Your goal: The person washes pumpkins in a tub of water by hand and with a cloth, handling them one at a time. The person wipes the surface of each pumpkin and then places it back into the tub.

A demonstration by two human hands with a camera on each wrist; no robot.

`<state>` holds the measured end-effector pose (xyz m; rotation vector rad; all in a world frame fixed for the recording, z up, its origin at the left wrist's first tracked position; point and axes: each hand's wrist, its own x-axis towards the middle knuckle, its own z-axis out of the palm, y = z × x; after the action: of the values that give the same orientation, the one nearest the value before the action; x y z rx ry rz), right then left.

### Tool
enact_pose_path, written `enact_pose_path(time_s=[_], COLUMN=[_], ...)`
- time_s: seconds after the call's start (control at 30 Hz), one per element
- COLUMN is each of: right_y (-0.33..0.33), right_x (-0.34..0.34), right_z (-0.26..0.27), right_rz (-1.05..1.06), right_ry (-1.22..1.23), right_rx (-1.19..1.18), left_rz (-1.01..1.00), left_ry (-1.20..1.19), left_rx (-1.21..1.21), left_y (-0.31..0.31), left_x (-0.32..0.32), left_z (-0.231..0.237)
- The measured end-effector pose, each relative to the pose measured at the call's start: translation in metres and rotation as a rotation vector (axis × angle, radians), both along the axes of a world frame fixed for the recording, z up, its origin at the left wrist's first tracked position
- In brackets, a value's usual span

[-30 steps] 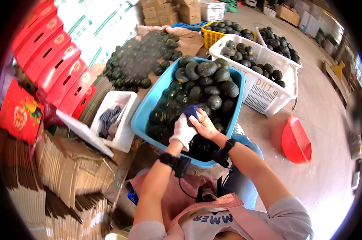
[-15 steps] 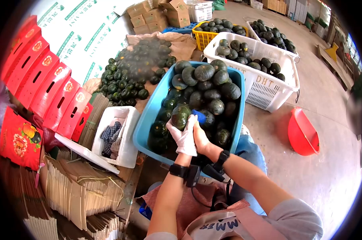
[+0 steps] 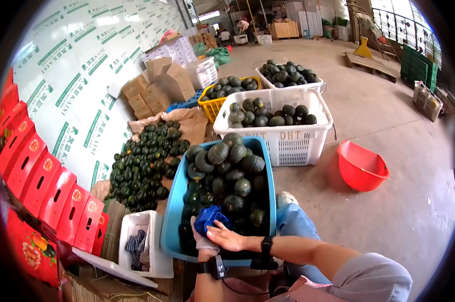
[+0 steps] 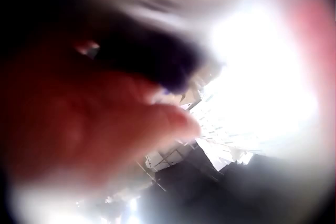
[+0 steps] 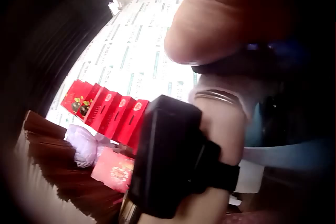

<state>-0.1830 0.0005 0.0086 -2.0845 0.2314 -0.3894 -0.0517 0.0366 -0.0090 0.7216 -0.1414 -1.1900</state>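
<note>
In the head view my white-gloved left hand (image 3: 203,239) is low over the near end of a blue tub (image 3: 168,221). Against its palm sits a bunched blue cloth (image 3: 207,219); the pumpkin seen in this hand earlier is now hidden behind the cloth. My bare right hand (image 3: 227,237) holds the cloth from the right, its fingers lying across it. Dark green pumpkins (image 3: 218,153) are heaped in the tub, just beyond both hands. The left wrist view is blurred, with bare fingers (image 4: 163,124) close to the dark cloth.
More pumpkins (image 3: 142,171) lie on brown paper at left. White crates (image 3: 293,146) and a yellow crate (image 3: 212,106) of pumpkins stand beyond the tub. A red basin (image 3: 363,168) sits at right. Left are a foam box (image 3: 162,251) and red cartons (image 3: 46,176).
Half a second ago a green pumpkin showed in my left hand with the cloth beside it; now the cloth covers that spot. The head view has tilted up, and both hands appear lower left.
</note>
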Motion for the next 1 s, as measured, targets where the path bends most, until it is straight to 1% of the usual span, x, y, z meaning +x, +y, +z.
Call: enact_pose_path(time_s=[0.03,0.07,0.1,0.13,0.17,0.23,0.27,0.3,0.37,0.4,0.43,0.47,0.5,0.53,0.57,0.63,0.67,0.7,0.73,0.77,0.8,0.83,0.87,0.9,0.93,0.97,1.0], right_y=[-0.006,-0.014,-0.017,-0.014,-0.024,-0.050,-0.059,-0.063,-0.064,-0.057,-0.048,-0.035,-0.023,-0.021,-0.008,-0.002,-0.008,-0.013,-0.021,-0.025,-0.035,-0.040,-0.038,-0.038,-0.035,-0.030,-0.025], right_x=[0.001,0.004,0.010,0.013,0.026,0.024,0.020,0.016,0.017,0.022,0.023,0.024,0.029,0.044,0.045,0.022,0.025,0.020,0.014,0.007,0.013,0.019,0.017,0.012,0.009,0.007,0.007], right_z=[-0.001,0.001,0.000,-0.003,-0.017,0.000,0.005,0.007,0.005,0.006,0.006,0.006,0.002,-0.026,-0.025,0.016,0.011,0.022,0.033,0.043,0.028,0.012,0.011,0.013,0.013,0.009,0.007], right_rz=[-0.007,-0.073,-0.142,-0.304,-0.405,-0.405,-0.379,-0.345,-0.184,-0.304,-0.332,-0.355,-0.375,-0.394,-0.475,-0.470,-0.472,-0.527,-0.545,-0.564,-0.551,-0.612,-0.692,-0.762,-0.714,-0.713,-0.650], right_ry=[0.010,-0.032,-0.077,-0.331,-0.399,-0.079,-0.071,-0.060,-0.145,-0.169,-0.145,-0.205,-0.272,-0.242,-0.205,-0.202,-0.384,-0.415,-0.365,-0.311,-0.297,-0.225,-0.164,-0.105,-0.076,-0.072,-0.041], right_rx=[-0.115,-0.301,-0.476,-0.229,-0.090,0.557,0.869,1.184,1.565,1.518,1.410,1.381,1.351,1.029,1.107,1.113,1.164,1.180,1.228,1.273,1.186,0.967,0.690,0.407,0.267,0.280,0.261], left_rz=[-0.005,-0.009,-0.014,0.037,0.024,0.190,0.152,0.203,0.204,0.290,0.378,0.466,0.544,0.600,0.657,0.575,0.584,0.587,0.466,0.362,0.222,0.084,0.051,0.051,0.044,0.034,-0.019], left_ry=[0.061,0.026,-0.014,-0.061,-0.185,-0.211,-0.206,-0.546,-0.726,-0.724,-0.712,-0.797,-0.785,-0.863,-0.939,-1.348,-1.431,-1.510,-1.051,-0.686,-0.620,-0.557,-0.504,-0.506,-0.674,-0.843,-0.930], left_rx=[-0.025,-0.137,-0.238,-0.173,-0.179,0.031,0.020,-0.003,-0.049,-0.031,-0.010,0.008,0.062,0.175,0.286,0.676,0.550,0.425,0.128,0.107,0.095,0.078,0.068,0.065,0.111,0.161,0.164], left_y=[-0.008,-0.015,-0.015,-0.017,-0.019,-0.016,-0.010,0.001,0.003,0.000,-0.001,-0.008,-0.012,-0.013,-0.015,-0.016,-0.013,-0.006,0.005,0.013,0.015,0.016,0.016,0.011,0.008,0.009,0.011], left_x=[0.006,0.013,0.006,-0.003,-0.007,-0.025,-0.031,-0.052,-0.053,-0.052,-0.054,-0.041,-0.039,-0.038,-0.038,-0.024,-0.020,-0.025,-0.033,-0.048,-0.043,-0.035,-0.033,-0.027,-0.018,-0.012,-0.004], left_z=[-0.022,-0.053,-0.045,-0.037,-0.030,-0.037,-0.035,-0.002,0.016,0.020,0.021,0.000,0.001,0.001,0.006,-0.008,-0.007,0.010,0.028,0.056,0.051,0.047,0.046,0.041,0.027,0.021,0.016])
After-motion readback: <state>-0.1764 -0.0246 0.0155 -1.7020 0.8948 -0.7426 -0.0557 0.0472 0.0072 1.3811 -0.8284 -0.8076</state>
